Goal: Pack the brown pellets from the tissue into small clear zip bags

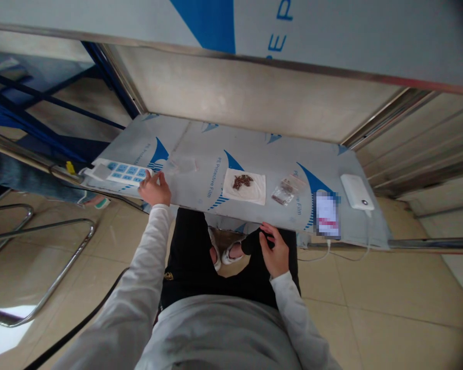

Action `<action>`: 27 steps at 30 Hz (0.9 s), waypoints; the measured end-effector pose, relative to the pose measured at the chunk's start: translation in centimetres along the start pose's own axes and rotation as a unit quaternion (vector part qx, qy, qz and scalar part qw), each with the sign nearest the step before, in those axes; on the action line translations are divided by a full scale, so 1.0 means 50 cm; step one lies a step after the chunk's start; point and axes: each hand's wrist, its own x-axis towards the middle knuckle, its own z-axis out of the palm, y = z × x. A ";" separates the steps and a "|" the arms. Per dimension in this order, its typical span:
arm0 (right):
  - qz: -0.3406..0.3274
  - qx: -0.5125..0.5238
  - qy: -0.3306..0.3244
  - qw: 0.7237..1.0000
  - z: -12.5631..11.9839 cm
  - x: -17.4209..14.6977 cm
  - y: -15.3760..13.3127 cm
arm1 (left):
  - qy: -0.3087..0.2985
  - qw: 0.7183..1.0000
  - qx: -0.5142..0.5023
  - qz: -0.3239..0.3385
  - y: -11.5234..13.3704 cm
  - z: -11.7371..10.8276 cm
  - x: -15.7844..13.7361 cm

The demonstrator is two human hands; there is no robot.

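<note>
My left hand [155, 189] is at the shelf's front left, fingertips at the right end of a white power strip [119, 173] with blue sockets. Its thumb and fingers are apart, and nothing shows between them. Just beyond it lies a clear plastic bag [183, 165]. Just off the shelf's front edge hovers my right hand [274, 252], above my lap, loosely curled with a gap between thumb and fingers. Small dark brown pieces [242, 181] sit in a pile on a white napkin [256, 195]. To its right lies a clear zip bag [287, 190] holding similar pieces.
A phone [327, 215] with a blurred screen and a white power bank [357, 191] lie at the right, with white cables over the edge. An upper shelf [351, 41] overhangs. A metal-framed chair [73, 267] and another person's leg [34, 177] are at left.
</note>
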 end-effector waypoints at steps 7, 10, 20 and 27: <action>-0.009 0.008 -0.012 1.000 0.016 0.010 -0.007 | 0.022 0.985 -0.153 0.071 0.047 -0.010 -0.062; -0.021 0.007 -0.021 1.000 0.020 0.029 -0.023 | 0.014 0.975 -0.220 0.023 0.058 0.010 -0.068; -0.017 0.005 -0.052 0.998 0.033 0.013 -0.019 | 0.031 0.971 -0.208 -0.112 0.044 0.073 0.062; 0.002 0.021 -0.052 0.998 0.027 -0.001 -0.019 | 0.090 0.912 -0.355 -0.185 0.091 0.061 0.093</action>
